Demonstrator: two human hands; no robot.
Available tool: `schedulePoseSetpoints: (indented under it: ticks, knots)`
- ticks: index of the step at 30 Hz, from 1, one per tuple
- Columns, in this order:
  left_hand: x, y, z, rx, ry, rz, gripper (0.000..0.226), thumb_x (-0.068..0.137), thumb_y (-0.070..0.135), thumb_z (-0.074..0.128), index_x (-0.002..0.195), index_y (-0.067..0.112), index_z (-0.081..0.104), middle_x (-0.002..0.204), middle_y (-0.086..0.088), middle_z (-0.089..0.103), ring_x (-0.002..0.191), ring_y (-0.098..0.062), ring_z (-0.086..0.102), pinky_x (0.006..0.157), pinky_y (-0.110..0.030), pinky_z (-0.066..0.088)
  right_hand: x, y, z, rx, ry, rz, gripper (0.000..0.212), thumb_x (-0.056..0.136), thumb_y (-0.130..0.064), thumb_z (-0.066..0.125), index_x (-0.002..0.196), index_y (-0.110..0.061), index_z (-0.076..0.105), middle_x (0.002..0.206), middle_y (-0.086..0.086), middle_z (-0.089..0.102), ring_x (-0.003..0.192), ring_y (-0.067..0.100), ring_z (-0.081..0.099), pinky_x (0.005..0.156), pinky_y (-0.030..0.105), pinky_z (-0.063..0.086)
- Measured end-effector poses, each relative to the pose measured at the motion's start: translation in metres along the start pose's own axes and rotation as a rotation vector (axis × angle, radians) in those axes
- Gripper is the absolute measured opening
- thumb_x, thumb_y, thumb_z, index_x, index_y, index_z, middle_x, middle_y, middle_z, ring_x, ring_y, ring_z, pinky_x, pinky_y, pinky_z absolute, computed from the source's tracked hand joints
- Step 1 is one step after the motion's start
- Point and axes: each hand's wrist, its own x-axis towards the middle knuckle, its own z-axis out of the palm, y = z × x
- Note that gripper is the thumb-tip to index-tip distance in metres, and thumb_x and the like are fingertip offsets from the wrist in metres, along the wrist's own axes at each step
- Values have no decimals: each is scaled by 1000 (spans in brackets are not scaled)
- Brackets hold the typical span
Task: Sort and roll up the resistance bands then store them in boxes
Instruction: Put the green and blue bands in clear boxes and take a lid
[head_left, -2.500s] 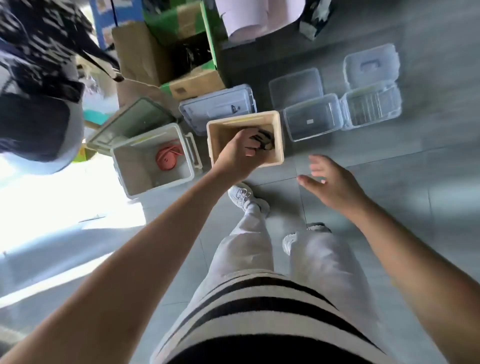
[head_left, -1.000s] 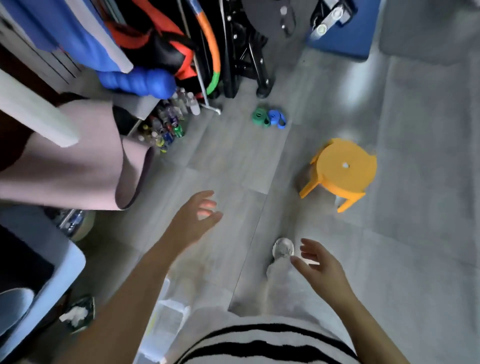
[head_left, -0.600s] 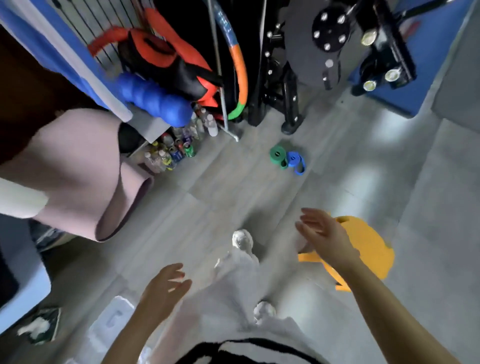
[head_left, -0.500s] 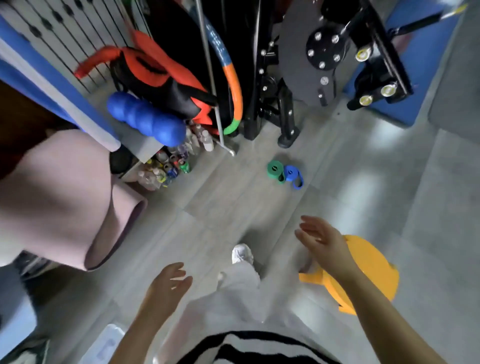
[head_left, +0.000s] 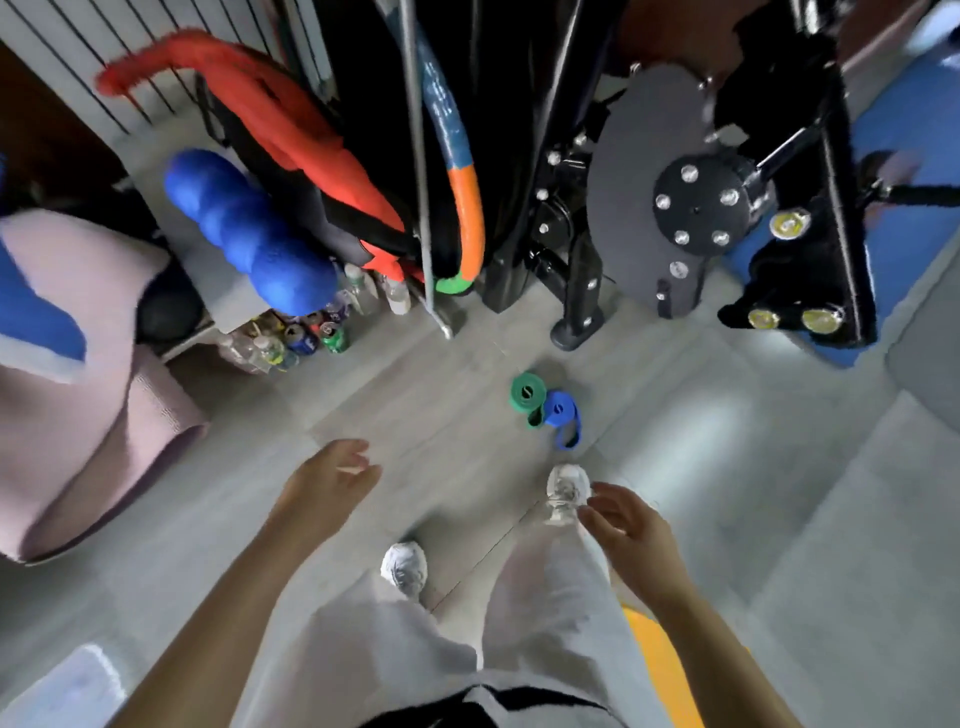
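The grey tiled floor (head_left: 415, 415) takes most of the view, and a wide bare part of it lies open in the middle. At the far edge, the black exercise machine (head_left: 576, 306) stands with its feet on the tiles. On the left side a rolled pink mat (head_left: 78, 415) closes the room, and above it a blue foam roller (head_left: 249, 234) sticks out. A yellow stool (head_left: 660, 670) is partly hidden behind the right arm. The left hand (head_left: 322, 493) and the right hand (head_left: 628, 530) are both in the air over the floor, fingers loose and spread, holding nothing. Some bottles and cans (head_left: 306, 338) stand in a row under the roller. The green band (head_left: 527, 393) and the blue band (head_left: 560, 410) lie on the floor just before the machine's foot, touching each other. Both are rolled into a coil, each with a loose end hanging out.
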Motion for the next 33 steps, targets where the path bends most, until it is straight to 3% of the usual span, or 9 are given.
schedulePoseSetpoints:
  ticks: [3, 6, 10, 12, 16, 20, 27, 30, 33]
  knots:
    - [5, -9, 53, -126, 46, -172, 24, 86, 20, 65, 110, 19, 59, 96, 1, 66, 75, -7, 62, 58, -21, 43, 71, -3, -27, -148, -151, -44, 15, 86, -19, 67, 99, -22, 61, 86, -16, 65, 75, -14, 59, 66, 3, 41]
    - [29, -8, 112, -229, 87, -276, 27, 86, 11, 65, 113, 10, 59, 93, -5, 66, 77, -13, 64, 58, -10, 44, 147, 3, -44, -273, -281, -45, 19, 86, -23, 67, 95, -35, 55, 87, -22, 63, 74, -21, 56, 68, 1, 40]
    - [102, -1, 201, -283, 82, -293, 30, 84, 16, 68, 112, 13, 57, 85, 6, 64, 77, -6, 66, 61, -6, 44, 263, 47, -41, -391, -355, 25, 25, 84, -21, 68, 108, -20, 60, 95, -3, 69, 75, -18, 59, 76, 6, 45]
    - [154, -1, 251, -281, 8, -275, 30, 85, 14, 66, 114, 17, 56, 88, 9, 63, 75, 3, 63, 62, -7, 43, 325, 79, -26, -443, -350, 70, 35, 84, -25, 69, 116, -14, 60, 104, 3, 70, 83, -3, 63, 76, 14, 44]
    - [278, -33, 346, -203, -100, -269, 57, 76, 43, 55, 126, 16, 53, 117, -4, 61, 104, -23, 61, 88, -33, 50, 439, 153, 26, -547, -323, 159, 47, 84, -29, 68, 124, -9, 56, 115, 8, 66, 104, 21, 62, 78, 24, 39]
    - [378, -81, 414, 6, -229, -323, 53, 89, 34, 57, 136, 16, 41, 131, -8, 51, 110, -30, 57, 91, -38, 48, 533, 222, 73, -616, -318, 263, 56, 82, -35, 68, 126, -3, 53, 109, 13, 66, 98, 28, 62, 89, 36, 47]
    - [495, -116, 500, 2, -92, -366, 76, 84, 33, 65, 144, 16, 21, 138, -11, 33, 106, -35, 56, 80, -33, 45, 638, 311, 116, -674, -124, 326, 62, 82, -36, 66, 128, -2, 43, 130, 18, 54, 119, 33, 51, 92, 35, 41]
    - [523, -122, 535, -55, -60, -371, 90, 77, 39, 71, 144, 19, 16, 139, -9, 26, 110, -38, 53, 90, -44, 48, 662, 340, 126, -561, -50, 358, 69, 84, -39, 64, 137, -5, 35, 137, 19, 49, 125, 34, 47, 97, 35, 38]
    - [541, -122, 560, -97, -20, -391, 79, 82, 44, 64, 142, 21, 19, 137, -9, 30, 115, -37, 48, 93, -44, 46, 677, 352, 136, -517, -42, 311, 63, 86, -40, 60, 138, -13, 37, 133, 15, 53, 122, 33, 50, 95, 35, 39]
